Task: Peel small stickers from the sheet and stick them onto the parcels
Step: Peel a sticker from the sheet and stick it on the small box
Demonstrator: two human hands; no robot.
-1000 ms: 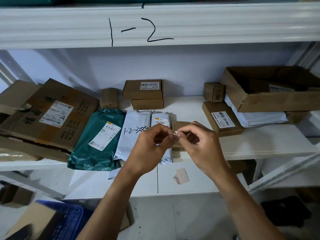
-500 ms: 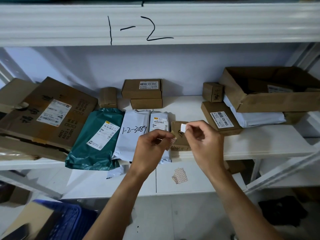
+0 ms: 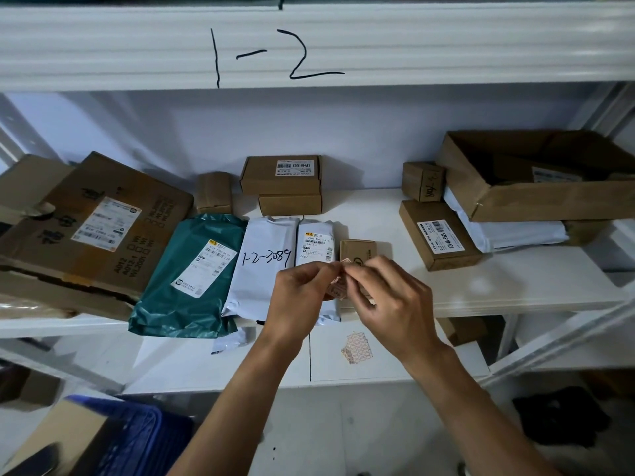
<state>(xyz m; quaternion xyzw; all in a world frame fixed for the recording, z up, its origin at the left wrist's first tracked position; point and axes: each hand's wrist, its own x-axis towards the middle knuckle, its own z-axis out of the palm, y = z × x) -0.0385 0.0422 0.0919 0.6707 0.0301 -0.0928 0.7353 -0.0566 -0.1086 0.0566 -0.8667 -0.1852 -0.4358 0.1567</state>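
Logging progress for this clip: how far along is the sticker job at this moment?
Done: no small sticker shows plainly on any parcel; too small to tell. In hand: the left hand holds a sticker sheet before the small brown box, and the right hand pinches at its top edge. Likely left: the green mailer, the handwritten white mailer, the labelled box. Another sheet lies on the lower shelf.

Dim, bluish light; shelf interior shadowed; wide-angle bending at edges; hands slightly blurred

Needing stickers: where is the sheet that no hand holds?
Head view, right of centre: the loose sticker sheet lies on the lower shelf, below the right hand.
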